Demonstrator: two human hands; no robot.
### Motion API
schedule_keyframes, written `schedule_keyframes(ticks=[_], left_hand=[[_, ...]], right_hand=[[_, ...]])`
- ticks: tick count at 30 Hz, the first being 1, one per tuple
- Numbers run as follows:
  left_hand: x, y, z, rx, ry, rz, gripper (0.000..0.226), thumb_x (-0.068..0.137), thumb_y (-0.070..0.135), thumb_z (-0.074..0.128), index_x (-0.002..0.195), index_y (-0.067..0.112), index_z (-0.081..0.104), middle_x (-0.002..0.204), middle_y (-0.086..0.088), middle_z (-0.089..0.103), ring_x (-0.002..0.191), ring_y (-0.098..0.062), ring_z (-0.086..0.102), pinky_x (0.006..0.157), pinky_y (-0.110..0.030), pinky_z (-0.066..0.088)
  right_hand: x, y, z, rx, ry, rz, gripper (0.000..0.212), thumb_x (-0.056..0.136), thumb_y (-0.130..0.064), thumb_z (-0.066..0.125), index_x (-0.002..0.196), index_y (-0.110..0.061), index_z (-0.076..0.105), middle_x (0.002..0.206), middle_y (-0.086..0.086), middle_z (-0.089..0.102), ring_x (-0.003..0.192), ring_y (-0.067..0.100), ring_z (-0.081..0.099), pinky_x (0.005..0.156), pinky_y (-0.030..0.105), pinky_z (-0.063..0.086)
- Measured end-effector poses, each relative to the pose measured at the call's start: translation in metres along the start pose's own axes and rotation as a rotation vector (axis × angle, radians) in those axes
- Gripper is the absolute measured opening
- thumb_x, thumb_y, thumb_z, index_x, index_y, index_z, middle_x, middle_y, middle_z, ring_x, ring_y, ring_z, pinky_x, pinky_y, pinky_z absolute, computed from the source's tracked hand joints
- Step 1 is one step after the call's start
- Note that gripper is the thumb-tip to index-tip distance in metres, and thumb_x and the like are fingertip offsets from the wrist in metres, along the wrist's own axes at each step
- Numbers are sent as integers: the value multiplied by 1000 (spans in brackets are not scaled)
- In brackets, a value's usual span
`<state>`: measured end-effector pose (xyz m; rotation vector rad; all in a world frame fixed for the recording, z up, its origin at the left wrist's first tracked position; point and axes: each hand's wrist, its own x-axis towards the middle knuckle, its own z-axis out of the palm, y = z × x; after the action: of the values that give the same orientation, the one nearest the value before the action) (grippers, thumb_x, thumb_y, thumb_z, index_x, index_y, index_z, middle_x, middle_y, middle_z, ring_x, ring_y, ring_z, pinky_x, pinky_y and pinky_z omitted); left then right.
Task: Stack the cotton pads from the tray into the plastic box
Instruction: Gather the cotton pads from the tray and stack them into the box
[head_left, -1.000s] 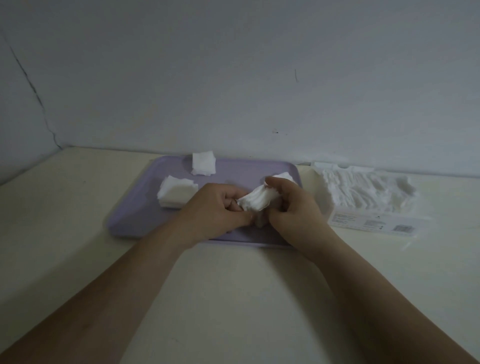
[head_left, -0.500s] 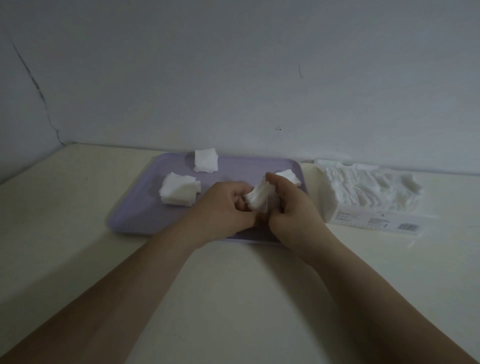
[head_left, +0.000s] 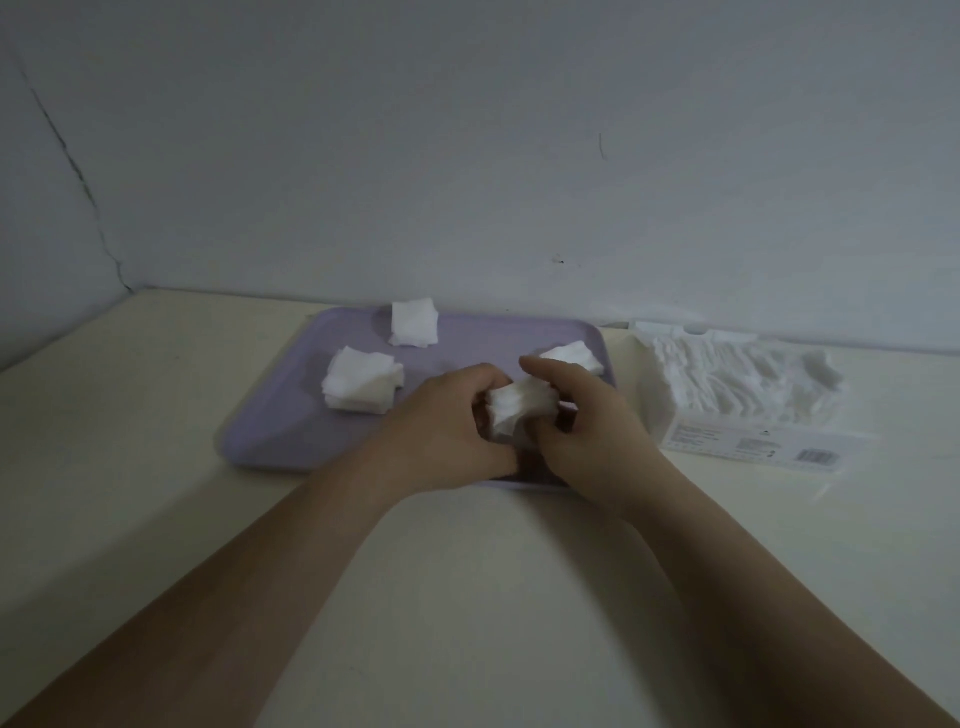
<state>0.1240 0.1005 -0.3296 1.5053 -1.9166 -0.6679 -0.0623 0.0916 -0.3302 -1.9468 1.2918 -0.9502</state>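
Observation:
A purple tray (head_left: 291, 431) lies on the table. Both hands hold one white bundle of cotton pads (head_left: 519, 410) over the tray's front right part: my left hand (head_left: 441, 436) grips its left side, my right hand (head_left: 587, 431) grips its right side with the forefinger over the top. Three more piles of pads lie on the tray: one at the back (head_left: 414, 322), one at the left (head_left: 362, 380), one at the right rim (head_left: 574, 357). The clear plastic box (head_left: 737, 405), holding a row of pads, stands right of the tray.
The cream table (head_left: 130, 467) runs to a grey wall (head_left: 467, 156) just behind the tray and the box. A wall corner closes the far left. A barcode label (head_left: 815, 457) shows on the box's front side.
The bundle has turned in my hands, from lying tilted between them to standing more compact between the fingers. Both hands stay over the tray's front right part.

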Motion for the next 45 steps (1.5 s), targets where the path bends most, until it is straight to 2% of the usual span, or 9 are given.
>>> schedule_keyframes(ticks=[4, 9, 16, 19, 22, 27, 36, 39, 45], left_hand=[[5, -8, 1, 0, 126, -7, 30, 71, 40, 82, 94, 33, 64, 66, 21, 57, 59, -3, 52, 59, -27, 44], [7, -17, -8, -32, 127, 14, 19, 77, 28, 86, 85, 27, 69, 81, 9, 55, 59, 0, 47, 60, -22, 36], [5, -15, -4, -102, 39, 50, 18, 82, 24, 80, 97, 31, 72, 84, 10, 71, 66, -2, 58, 67, -24, 49], [5, -12, -2, -165, 96, 51, 20, 84, 20, 80, 99, 32, 73, 93, 8, 69, 71, -8, 62, 70, -22, 47], [3, -6, -3, -307, 121, 1, 23, 85, 27, 80, 105, 34, 73, 99, 8, 71, 85, -19, 69, 79, -33, 56], [-5, 15, -1, -427, 109, 3, 18, 94, 24, 68, 109, 35, 67, 96, 5, 74, 87, -19, 68, 75, -45, 58], [-3, 71, 13, -607, 26, -62, 38, 96, 27, 53, 132, 37, 59, 122, 6, 72, 119, -18, 66, 94, -46, 59], [0, 88, 18, -632, 7, -52, 34, 98, 21, 54, 130, 32, 61, 119, 7, 75, 114, -13, 69, 85, -40, 59], [2, 126, 43, -666, -55, -88, 30, 99, 14, 49, 122, 25, 64, 112, -1, 77, 106, -20, 74, 76, -39, 55]], right_hand=[[1, 0, -3, -8, 6, -39, 56, 85, -5, 68, 137, -24, 60, 125, -6, 59, 115, 9, 58, 103, 29, 49], [1, 2, -5, -146, -69, -74, 48, 87, -12, 68, 132, -27, 61, 113, -14, 61, 98, -4, 54, 82, -2, 36], [3, 8, -3, -267, -140, -119, 5, 95, -29, 64, 100, -26, 62, 77, -13, 63, 71, 1, 58, 61, 20, 40], [5, 6, -6, -36, -26, -51, 15, 87, -21, 76, 95, -27, 65, 81, -15, 68, 73, -7, 62, 66, 9, 44], [7, 5, -9, 245, 45, 15, 29, 79, -21, 82, 105, -21, 70, 101, -3, 77, 96, 13, 73, 88, 32, 58], [-3, -8, -3, 258, -4, 5, 49, 99, -20, 62, 146, -23, 47, 132, -10, 62, 121, -3, 58, 106, 22, 44], [-14, -42, -41, 244, -2, -44, 48, 90, 16, 46, 135, -3, 47, 121, 13, 61, 96, -7, 61, 77, 5, 48], [-24, -46, -64, 242, 28, -21, 48, 92, 1, 53, 137, -18, 50, 133, 5, 58, 117, 4, 58, 99, 18, 48], [-52, -29, -111, 147, 253, 57, 16, 88, -35, 71, 98, -23, 70, 88, -10, 74, 78, -2, 67, 64, 16, 51]])
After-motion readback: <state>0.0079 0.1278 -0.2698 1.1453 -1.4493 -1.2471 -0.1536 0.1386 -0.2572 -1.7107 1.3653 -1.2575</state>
